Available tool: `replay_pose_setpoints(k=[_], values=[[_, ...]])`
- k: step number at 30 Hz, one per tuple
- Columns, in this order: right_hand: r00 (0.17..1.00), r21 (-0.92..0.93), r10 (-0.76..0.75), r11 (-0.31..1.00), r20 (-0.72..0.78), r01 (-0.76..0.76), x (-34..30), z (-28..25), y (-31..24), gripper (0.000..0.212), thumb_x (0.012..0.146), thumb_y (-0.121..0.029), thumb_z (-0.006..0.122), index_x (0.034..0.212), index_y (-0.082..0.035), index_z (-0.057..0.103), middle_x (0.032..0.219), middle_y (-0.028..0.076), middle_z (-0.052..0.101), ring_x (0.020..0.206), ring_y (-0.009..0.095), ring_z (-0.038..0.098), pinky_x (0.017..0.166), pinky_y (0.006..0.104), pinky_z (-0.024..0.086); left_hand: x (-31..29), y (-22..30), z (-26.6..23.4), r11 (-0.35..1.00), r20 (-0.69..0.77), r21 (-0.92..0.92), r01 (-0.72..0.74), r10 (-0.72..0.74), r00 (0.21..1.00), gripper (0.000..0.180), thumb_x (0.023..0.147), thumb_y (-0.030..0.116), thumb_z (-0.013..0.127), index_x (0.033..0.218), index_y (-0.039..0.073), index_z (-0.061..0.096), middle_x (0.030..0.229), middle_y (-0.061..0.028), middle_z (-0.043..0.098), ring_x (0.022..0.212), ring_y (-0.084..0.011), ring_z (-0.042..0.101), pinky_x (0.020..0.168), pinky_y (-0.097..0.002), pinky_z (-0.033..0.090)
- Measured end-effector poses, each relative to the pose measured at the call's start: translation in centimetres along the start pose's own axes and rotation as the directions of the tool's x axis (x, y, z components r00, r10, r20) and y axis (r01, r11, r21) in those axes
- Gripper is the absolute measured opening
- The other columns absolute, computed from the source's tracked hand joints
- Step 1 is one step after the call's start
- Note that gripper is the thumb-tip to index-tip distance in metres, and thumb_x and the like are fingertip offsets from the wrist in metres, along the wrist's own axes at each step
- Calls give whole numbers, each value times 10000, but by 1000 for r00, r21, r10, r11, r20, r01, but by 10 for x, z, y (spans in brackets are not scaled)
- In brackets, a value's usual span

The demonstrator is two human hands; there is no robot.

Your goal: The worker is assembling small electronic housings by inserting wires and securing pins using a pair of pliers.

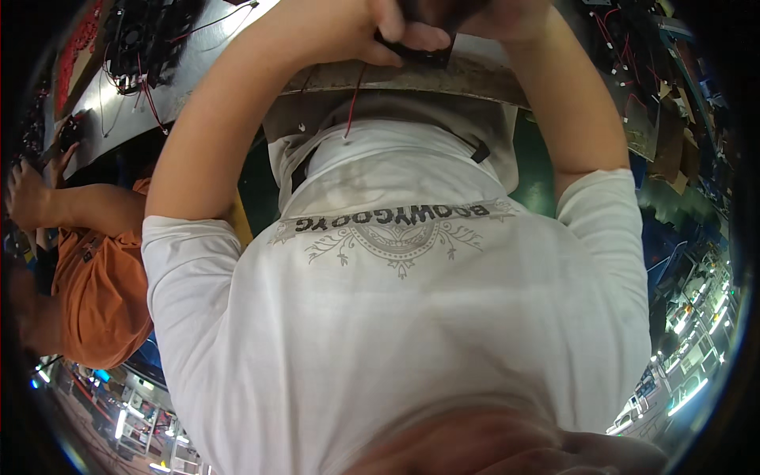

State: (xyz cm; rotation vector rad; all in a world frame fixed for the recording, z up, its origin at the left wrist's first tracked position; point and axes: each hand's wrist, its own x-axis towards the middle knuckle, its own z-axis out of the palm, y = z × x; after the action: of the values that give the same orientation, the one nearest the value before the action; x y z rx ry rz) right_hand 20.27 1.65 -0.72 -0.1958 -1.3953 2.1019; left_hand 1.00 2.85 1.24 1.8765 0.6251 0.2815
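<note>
At the top edge, partly cut off, my left hand (388,30) has its fingers curled around a black part (434,57). Its full shape is out of the picture, so I cannot tell its exact kind. A thin red wire (354,103) with a small white plug at its end hangs below my left hand, in front of my white shirt. My right hand (507,17) is closed at the other side of the black part, with its fingers mostly hidden. Both hands are just above the near edge of the metal table (483,81).
Black fan units (131,38) with loose wires lie on the table at left. More red and black wires (613,39) are at right, by brown cardboard (673,158). A co-worker in an orange shirt (103,293) sits close on my left, hands at the table.
</note>
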Motion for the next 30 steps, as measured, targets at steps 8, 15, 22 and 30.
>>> replay_pose_setpoints(k=[8, 15, 22, 30], values=[[645, -401, -617, 786, -451, 471, -48, 61, 17, 920, 767, -788, 667, 1218, 3, 539, 981, 111, 571, 907, 204, 569, 855, 329, 462, -11, -6, 20, 813, -102, 570, 113, -67, 993, 555, 772, 333, 830, 1246, 108, 649, 999, -199, 668, 970, -409, 657, 848, -478, 529], [642, -441, -606, 791, -469, 424, -43, 53, 32, 987, 705, -789, 760, 1245, 0, 514, 1025, 86, 538, 957, 182, 540, 889, 309, 432, -7, -14, 24, 808, -124, 581, 102, -37, 992, 498, 789, 331, 817, 1197, 102, 643, 969, -195, 661, 949, -411, 653, 830, -486, 525], [612, -457, -634, 770, -473, 444, -37, 62, 34, 967, 710, -771, 776, 1238, -7, 507, 998, 85, 533, 942, 183, 530, 873, 308, 421, -11, -14, 24, 806, -145, 579, 125, -49, 988, 487, 792, 328, 813, 1182, 93, 639, 959, -202, 658, 945, -413, 652, 831, -488, 524], [637, -467, -612, 784, -469, 409, -36, 62, 32, 944, 698, -749, 801, 1208, -11, 508, 979, 77, 527, 912, 171, 515, 836, 292, 406, -9, -4, 22, 840, -112, 527, 127, -80, 991, 485, 789, 308, 812, 1189, 97, 635, 943, -207, 654, 925, -411, 652, 820, -486, 527]])
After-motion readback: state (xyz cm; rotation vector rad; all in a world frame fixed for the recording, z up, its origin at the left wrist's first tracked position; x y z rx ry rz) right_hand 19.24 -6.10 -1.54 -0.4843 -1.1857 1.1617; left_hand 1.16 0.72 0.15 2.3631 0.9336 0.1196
